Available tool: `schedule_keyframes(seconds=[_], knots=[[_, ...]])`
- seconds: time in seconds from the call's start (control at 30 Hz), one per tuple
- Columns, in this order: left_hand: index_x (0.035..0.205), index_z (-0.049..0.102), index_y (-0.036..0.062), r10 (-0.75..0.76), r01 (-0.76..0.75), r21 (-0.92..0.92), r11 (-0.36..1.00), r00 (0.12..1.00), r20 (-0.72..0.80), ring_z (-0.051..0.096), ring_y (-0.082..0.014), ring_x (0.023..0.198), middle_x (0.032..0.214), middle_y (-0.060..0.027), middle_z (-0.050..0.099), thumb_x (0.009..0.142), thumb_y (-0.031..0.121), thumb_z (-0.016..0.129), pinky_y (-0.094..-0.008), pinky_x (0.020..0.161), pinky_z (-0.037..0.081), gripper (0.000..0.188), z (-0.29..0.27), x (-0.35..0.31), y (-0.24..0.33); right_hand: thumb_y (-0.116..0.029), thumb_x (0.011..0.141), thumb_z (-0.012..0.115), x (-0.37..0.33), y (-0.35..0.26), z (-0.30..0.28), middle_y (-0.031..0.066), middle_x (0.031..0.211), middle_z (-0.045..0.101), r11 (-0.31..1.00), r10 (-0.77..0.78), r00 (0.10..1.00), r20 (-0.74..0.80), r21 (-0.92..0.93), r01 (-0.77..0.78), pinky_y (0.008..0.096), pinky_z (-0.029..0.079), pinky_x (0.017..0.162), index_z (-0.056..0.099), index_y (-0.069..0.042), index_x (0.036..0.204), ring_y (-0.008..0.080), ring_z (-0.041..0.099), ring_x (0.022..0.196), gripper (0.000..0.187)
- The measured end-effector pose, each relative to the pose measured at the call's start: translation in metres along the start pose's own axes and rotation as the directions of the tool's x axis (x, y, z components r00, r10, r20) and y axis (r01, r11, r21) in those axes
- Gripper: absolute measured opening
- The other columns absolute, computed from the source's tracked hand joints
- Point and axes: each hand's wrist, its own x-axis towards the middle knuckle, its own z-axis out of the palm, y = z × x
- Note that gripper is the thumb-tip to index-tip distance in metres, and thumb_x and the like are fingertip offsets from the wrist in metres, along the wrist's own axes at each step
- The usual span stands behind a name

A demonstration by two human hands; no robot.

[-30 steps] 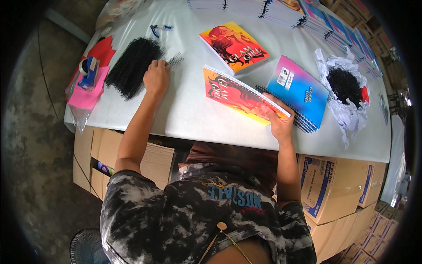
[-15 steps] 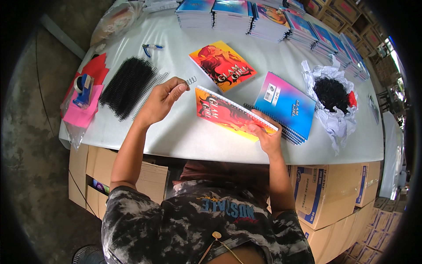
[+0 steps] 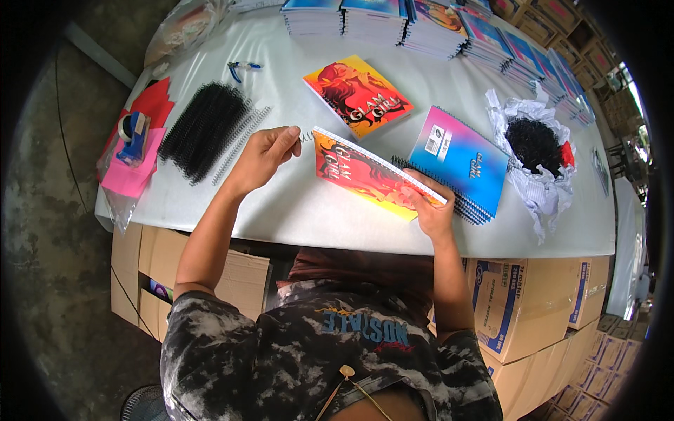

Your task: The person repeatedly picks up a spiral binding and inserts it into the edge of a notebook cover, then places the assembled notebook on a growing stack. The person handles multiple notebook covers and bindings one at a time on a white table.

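My right hand point(image 3: 433, 208) grips an unbound notebook point(image 3: 365, 175) with a red and yellow cover, tilted so its punched edge faces up. My left hand point(image 3: 265, 156) pinches a thin dark spiral binding coil point(image 3: 307, 136); the coil's free end is at the notebook's left corner, and I cannot tell whether it is in the first hole. Another red and yellow notebook point(image 3: 359, 95) lies just beyond. Right of my hands is a pile of blue and pink spiral notebooks point(image 3: 460, 165). A heap of black coils point(image 3: 203, 130) lies to the left.
Blue-handled pliers point(image 3: 242, 69) lie behind the coils. At the left edge are a blue tape dispenser point(image 3: 133, 137) and pink sheets point(image 3: 130, 174). Crumpled white paper point(image 3: 537, 200) holds tangled black coil scraps point(image 3: 535, 146). Notebook stacks point(image 3: 372, 22) line the far side; cartons point(image 3: 523, 309) stand below.
My left hand has moved slightly right, bringing the coil to the notebook's corner. The notebook stays in my right hand at nearly the same tilt.
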Motion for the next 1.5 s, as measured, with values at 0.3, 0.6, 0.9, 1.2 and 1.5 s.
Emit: schedule_keyframes(seconds=[0.3, 0.6, 0.9, 1.2, 1.5], knots=[[0.078, 0.056, 0.0024, -0.224, 0.258, -0.290, 0.921, 0.964, 0.146, 0.041, -0.0085, 0.050, 0.058, -0.0005, 0.049, 0.091, 0.029, 0.053, -0.0209, 0.046, 0.032, 0.030, -0.014, 0.015, 0.017, 0.004, 0.083, 0.057, 0.006, -0.006, -0.001, 0.0124, 0.101, 0.065, 0.994, -0.103, 0.991, 0.086, -0.030, 0.106, 0.0270, 0.049, 0.081, 0.060, 0.004, 0.107, 0.0149, 0.062, 0.087, 0.025], [0.098, 0.059, 0.0027, 0.360, -0.473, 0.670, 0.573, 0.879, 0.313, 0.055, -0.0304, 0.091, 0.099, -0.0114, 0.059, 0.079, 0.011, 0.064, -0.0384, 0.079, 0.042, 0.021, -0.010, 0.010, 0.051, 0.002, 0.082, 0.058, -0.008, -0.003, 0.003, 0.0104, 0.092, 0.067, 0.998, 0.068, 0.997, 0.039, -0.017, -0.067, 0.0256, 0.050, 0.074, 0.061, 0.002, 0.107, 0.0121, 0.062, 0.082, 0.025], [0.081, 0.055, 0.0041, 0.477, -0.490, 0.817, 0.305, 0.821, 0.314, 0.055, -0.0269, 0.076, 0.076, -0.0065, 0.055, 0.066, 0.009, 0.071, -0.0380, 0.070, 0.042, 0.022, 0.002, 0.002, 0.071, 0.008, 0.076, 0.059, -0.010, -0.006, 0.010, 0.0119, 0.108, 0.063, 0.977, -0.100, 0.991, 0.084, -0.180, 0.113, 0.0288, 0.050, 0.083, 0.061, -0.003, 0.110, 0.0222, 0.063, 0.096, 0.036], [0.121, 0.045, 0.0017, 0.696, -0.378, 0.923, 0.068, 0.681, 0.228, 0.035, -0.0371, 0.121, 0.130, -0.0194, 0.039, 0.064, 0.031, 0.075, -0.0453, 0.097, 0.032, 0.070, 0.010, 0.000, 0.055, 0.010, 0.073, 0.057, -0.016, -0.009, 0.015, 0.0162, 0.104, 0.063, 0.950, -0.180, 0.982, 0.048, -0.249, 0.187, 0.0308, 0.051, 0.082, 0.062, 0.001, 0.107, 0.0255, 0.064, 0.093, 0.035], [0.137, 0.011, -0.0089, 0.927, -0.404, 0.910, 0.096, 0.370, 0.066, -0.003, -0.0469, 0.132, 0.145, -0.0278, 0.004, 0.073, 0.079, 0.027, -0.0614, 0.100, -0.010, 0.110, 0.026, 0.002, -0.031, 0.007, 0.072, 0.057, -0.025, -0.003, 0.031, 0.0159, 0.105, 0.063, 0.907, -0.322, 0.942, 0.091, -0.257, 0.335, 0.0311, 0.051, 0.081, 0.061, 0.001, 0.107, 0.0275, 0.064, 0.093, 0.036]])
